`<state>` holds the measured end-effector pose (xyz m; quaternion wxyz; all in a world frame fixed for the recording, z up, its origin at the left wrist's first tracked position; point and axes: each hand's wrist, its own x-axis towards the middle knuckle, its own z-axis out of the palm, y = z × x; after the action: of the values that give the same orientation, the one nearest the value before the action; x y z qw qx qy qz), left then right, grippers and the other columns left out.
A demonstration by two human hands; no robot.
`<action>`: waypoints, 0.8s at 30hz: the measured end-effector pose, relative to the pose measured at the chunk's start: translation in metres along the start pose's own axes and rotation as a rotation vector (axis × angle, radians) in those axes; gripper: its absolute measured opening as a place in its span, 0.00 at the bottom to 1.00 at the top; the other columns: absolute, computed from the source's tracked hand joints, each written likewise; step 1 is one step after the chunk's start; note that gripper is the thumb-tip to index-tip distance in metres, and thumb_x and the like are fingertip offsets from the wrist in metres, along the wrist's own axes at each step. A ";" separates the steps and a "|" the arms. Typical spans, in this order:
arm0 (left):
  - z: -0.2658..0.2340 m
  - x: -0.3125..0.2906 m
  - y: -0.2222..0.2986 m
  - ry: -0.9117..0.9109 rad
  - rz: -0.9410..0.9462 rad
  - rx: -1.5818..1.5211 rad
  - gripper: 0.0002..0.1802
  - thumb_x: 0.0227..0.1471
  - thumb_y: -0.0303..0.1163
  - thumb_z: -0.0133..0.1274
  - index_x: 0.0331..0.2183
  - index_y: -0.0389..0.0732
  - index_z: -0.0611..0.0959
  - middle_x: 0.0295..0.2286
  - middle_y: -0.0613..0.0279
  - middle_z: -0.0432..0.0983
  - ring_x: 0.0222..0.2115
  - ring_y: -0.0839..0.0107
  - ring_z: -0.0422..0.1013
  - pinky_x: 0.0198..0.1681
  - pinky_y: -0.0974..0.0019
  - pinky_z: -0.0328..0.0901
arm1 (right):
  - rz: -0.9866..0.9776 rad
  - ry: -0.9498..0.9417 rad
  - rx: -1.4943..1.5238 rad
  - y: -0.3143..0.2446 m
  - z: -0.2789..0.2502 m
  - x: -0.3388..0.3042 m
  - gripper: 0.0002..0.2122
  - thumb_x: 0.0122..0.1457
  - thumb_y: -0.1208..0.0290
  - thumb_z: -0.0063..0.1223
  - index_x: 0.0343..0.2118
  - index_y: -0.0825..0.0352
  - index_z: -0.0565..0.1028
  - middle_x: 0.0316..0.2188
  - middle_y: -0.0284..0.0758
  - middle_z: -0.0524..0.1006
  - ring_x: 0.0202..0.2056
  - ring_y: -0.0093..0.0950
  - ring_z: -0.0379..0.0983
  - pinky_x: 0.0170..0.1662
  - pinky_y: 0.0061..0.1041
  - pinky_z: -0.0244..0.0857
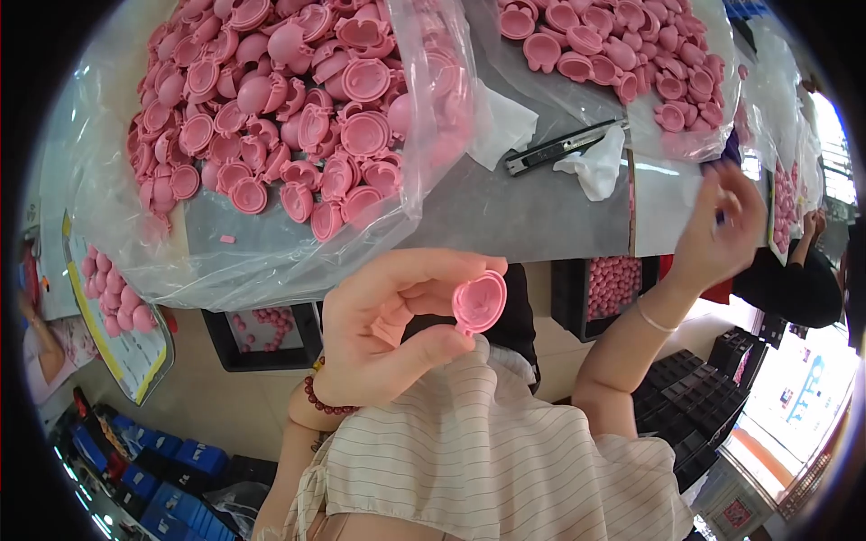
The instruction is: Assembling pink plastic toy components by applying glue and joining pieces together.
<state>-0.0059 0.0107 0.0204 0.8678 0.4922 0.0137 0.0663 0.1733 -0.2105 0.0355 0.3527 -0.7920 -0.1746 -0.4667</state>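
In the middle, my left hand (388, 325) pinches a small round pink plastic cup (479, 303) between thumb and fingers. The cup's hollow side, with its raised rim, faces up toward me, and a little tab sits at its lower edge. My right hand (722, 225) is raised at the right, past the table edge, with its fingers curled and blurred by motion. Whether it holds anything, I cannot make out. Beyond my left hand, a clear plastic bag spills a large heap of similar pink pieces (271, 108) onto the grey table (550, 221).
A second heap of pink pieces (622, 45) lies on plastic at the back right. Between the heaps are a utility knife (559, 149) and crumpled white tissue (597, 167). Dark bins (262, 361) with pink pieces stand below the table edge. Another person (794, 279) is at the far right.
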 end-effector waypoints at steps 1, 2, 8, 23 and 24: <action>-0.001 -0.001 -0.002 0.010 0.000 -0.003 0.23 0.39 0.26 0.57 0.38 0.30 0.67 0.37 0.39 0.67 0.39 0.57 0.67 0.41 0.63 0.65 | -0.004 -0.288 -0.059 -0.009 0.008 0.009 0.11 0.46 0.74 0.53 0.33 0.70 0.70 0.27 0.35 0.72 0.29 0.24 0.67 0.31 0.18 0.60; 0.000 -0.003 0.001 0.011 0.002 0.002 0.23 0.39 0.26 0.57 0.38 0.30 0.67 0.37 0.39 0.67 0.39 0.57 0.67 0.41 0.63 0.65 | -0.010 -0.577 -0.106 -0.013 0.016 0.017 0.09 0.46 0.73 0.51 0.32 0.67 0.72 0.27 0.34 0.72 0.27 0.26 0.67 0.32 0.22 0.60; -0.005 -0.004 -0.003 -0.040 0.002 -0.154 0.23 0.40 0.16 0.51 0.42 0.30 0.66 0.41 0.45 0.66 0.43 0.66 0.65 0.45 0.66 0.62 | -0.325 -0.802 -0.333 0.021 0.037 0.023 0.08 0.44 0.75 0.49 0.30 0.66 0.73 0.24 0.36 0.73 0.29 0.33 0.67 0.35 0.28 0.60; -0.007 -0.006 -0.003 -0.051 -0.012 -0.209 0.23 0.42 0.18 0.51 0.43 0.30 0.65 0.42 0.45 0.65 0.44 0.66 0.64 0.45 0.68 0.61 | 0.410 -1.219 0.503 -0.085 -0.005 -0.031 0.09 0.45 0.84 0.50 0.31 0.70 0.69 0.28 0.32 0.71 0.28 0.15 0.66 0.28 0.12 0.58; -0.006 -0.006 -0.004 -0.043 0.034 -0.159 0.23 0.42 0.18 0.51 0.43 0.30 0.65 0.42 0.44 0.65 0.43 0.66 0.65 0.45 0.68 0.61 | 0.395 -1.244 0.500 -0.084 -0.002 -0.034 0.08 0.45 0.85 0.49 0.30 0.71 0.70 0.28 0.32 0.72 0.27 0.15 0.66 0.26 0.12 0.58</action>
<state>-0.0122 0.0131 0.0141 0.9030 0.4233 -0.0189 0.0713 0.1042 -0.1527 0.0399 0.4371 -0.8242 -0.2989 0.2004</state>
